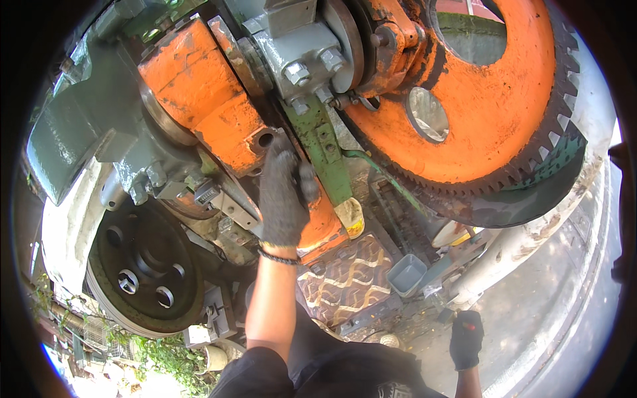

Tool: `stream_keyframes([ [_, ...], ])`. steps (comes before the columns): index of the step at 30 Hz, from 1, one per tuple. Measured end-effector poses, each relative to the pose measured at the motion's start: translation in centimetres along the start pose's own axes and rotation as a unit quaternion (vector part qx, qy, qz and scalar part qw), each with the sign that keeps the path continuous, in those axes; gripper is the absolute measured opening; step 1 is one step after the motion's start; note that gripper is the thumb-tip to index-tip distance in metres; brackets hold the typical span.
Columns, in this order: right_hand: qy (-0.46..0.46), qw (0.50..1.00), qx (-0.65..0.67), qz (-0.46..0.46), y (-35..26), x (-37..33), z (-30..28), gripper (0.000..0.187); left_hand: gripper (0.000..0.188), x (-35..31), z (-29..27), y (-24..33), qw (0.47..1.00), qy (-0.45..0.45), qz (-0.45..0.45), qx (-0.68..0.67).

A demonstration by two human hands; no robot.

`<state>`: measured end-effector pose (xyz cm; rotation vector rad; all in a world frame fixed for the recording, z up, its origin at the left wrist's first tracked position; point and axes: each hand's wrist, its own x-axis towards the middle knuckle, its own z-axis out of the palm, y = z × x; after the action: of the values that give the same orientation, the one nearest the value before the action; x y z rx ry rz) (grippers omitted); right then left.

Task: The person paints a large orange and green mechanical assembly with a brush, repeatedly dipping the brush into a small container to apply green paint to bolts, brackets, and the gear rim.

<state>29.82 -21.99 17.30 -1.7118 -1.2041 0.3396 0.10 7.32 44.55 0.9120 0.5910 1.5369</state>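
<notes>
My left hand, in a dark grey glove, reaches up to the orange machine block. Its fingers stretch along the block's lower end, close beside a round hole, with the thumb apart; the fingertips are partly hidden. My right hand, in a dark glove, hangs low at the right and is closed. A small red spot shows at its fingers, but what it grips is not clear. Next to the left hand runs a green metal bar.
A large orange gear wheel with dark teeth fills the upper right. At lower left stands a dark flywheel. Below the machine are a patterned mat, a grey plastic tub and a yellow-and-white container. A pale pipe slants at the right.
</notes>
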Motion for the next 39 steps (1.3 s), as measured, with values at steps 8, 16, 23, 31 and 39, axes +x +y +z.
stream_keyframes([
  [8, 0.001, 0.999, 0.024, -0.024, 0.5, 1.7, -0.2, 0.016, 0.011, 4.6, 2.3, 2.8, 0.988, -0.070, 0.033, 0.132],
  [16, -0.016, 1.000, 0.010, -0.011, -0.2, 3.6, -0.4, 0.015, 0.012, 7.7, 4.2, 4.0, 0.973, 0.019, -0.003, 0.232],
  [23, -0.019, 1.000, -0.014, -0.020, 1.4, 4.0, -0.4, 0.016, 0.009, 13.1, -0.4, 2.6, 0.877, -0.053, 0.086, 0.470],
  [31, -0.037, 0.999, -0.023, 0.016, 2.1, 5.7, -1.2, 0.020, 0.020, 14.0, -1.7, 1.5, 0.829, -0.058, 0.112, 0.545],
  [39, -0.042, 0.999, -0.010, 0.021, 3.2, 5.4, -1.3, 0.018, 0.036, 16.8, -6.9, -0.2, 0.648, -0.016, 0.279, 0.708],
])
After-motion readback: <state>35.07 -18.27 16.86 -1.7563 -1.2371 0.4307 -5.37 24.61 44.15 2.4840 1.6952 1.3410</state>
